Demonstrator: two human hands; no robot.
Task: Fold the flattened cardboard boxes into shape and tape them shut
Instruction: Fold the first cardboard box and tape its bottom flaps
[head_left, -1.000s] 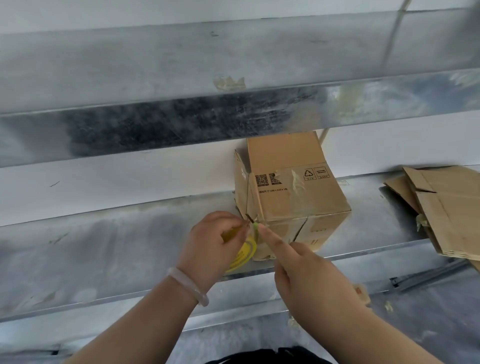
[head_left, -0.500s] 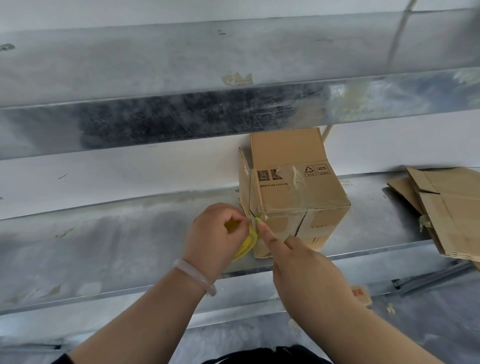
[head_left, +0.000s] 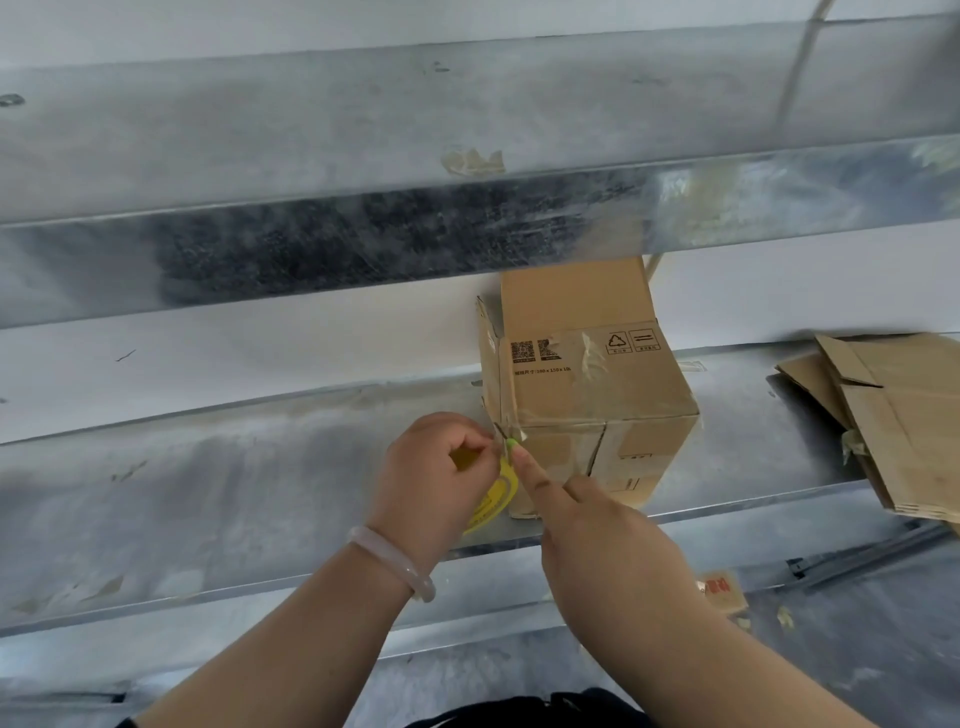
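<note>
A folded cardboard box stands on the metal shelf, with clear tape across its top and front seam and its rear flap upright. My left hand grips a yellow tape roll right at the box's lower left front corner. My right hand has its index finger stretched out, and the fingertip presses on that same corner beside the roll. Its other fingers are curled under.
Several flattened cardboard boxes lie stacked at the right end of the shelf. A metal beam hangs low over the box. A small scrap with red print lies on the floor below the shelf edge.
My left hand has closed in on the box corner, so the tape roll is more hidden behind it. My right fingertip has stayed at the corner.
</note>
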